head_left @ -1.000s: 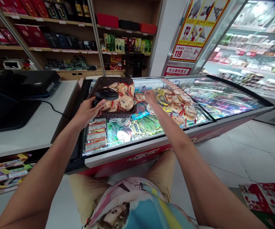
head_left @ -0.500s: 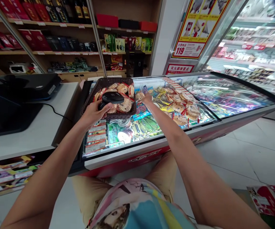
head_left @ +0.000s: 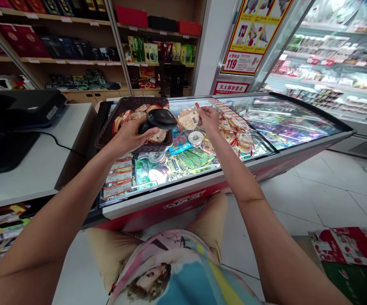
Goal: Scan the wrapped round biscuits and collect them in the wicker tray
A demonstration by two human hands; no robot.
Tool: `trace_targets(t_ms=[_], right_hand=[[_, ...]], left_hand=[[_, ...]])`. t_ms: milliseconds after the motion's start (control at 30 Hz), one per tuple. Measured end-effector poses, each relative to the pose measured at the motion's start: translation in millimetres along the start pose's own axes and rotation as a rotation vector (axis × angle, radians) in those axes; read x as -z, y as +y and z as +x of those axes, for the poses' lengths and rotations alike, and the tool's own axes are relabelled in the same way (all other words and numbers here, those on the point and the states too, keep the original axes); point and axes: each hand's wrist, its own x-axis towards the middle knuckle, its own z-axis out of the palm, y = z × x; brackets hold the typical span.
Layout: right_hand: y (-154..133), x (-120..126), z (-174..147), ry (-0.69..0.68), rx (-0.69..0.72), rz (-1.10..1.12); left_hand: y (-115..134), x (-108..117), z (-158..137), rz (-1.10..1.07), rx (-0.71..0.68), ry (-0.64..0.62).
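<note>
The left hand grips a black scanner, its fingers wrapped round the handle and the thumb lying along the near side. The scanner is held above the right part of a dark brown basket, its head pointing to the right. The basket sits on the glass top of a freezer and holds wrapped round biscuits with red edging.

The right hand has its fingers closed on the right edge of a clear packet of biscuits. This packet is raised over the freezer top, just right of the basket and near the scanner head, with a red strip at its upper edge.

More biscuit packets lie in a loose pile to the right of the right hand. Below the held packet are a round white tub and green packets. Price labels show at the freezer's left end. A white desk stands to the left, with a black cable running across it.
</note>
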Motion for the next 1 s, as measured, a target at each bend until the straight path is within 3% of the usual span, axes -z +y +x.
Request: trace_targets(t_ms=[133,367,633,767,833,933,1000], right_hand=[[-11.1,-8.8,-4.9,-0.022,-0.006,-0.003],[-24.6,-37.2,-25.2,-0.134,0.02,-0.011],[-25.3,-70.0,-14.0,-0.189,-0.047,-0.002],[-13.8,-103.9,-3.5,-0.174,-0.175,0.085],[-8.7,-121.2,-1.3,-0.236,-0.212,0.123],[-5.3,-129.6,1.1,-0.303,-0.127,0.064],[-5.0,-115.8,4.8,-0.257,-0.034,-0.009]], left_hand=[[10.8,-6.2,4.4,0.135,-0.145,-0.041],[9.4,-5.6,5.3,0.172,-0.186,-0.029],[-10.5,21.9,4.2,0.221,-0.128,0.001],[-28.0,34.2,0.2,0.218,-0.036,0.021],[-38.4,39.4,-2.6,0.197,0.006,0.064],[-52.9,45.1,-6.7,0.13,0.048,0.107],[-59.7,46.4,-8.0,0.078,0.059,0.122]])
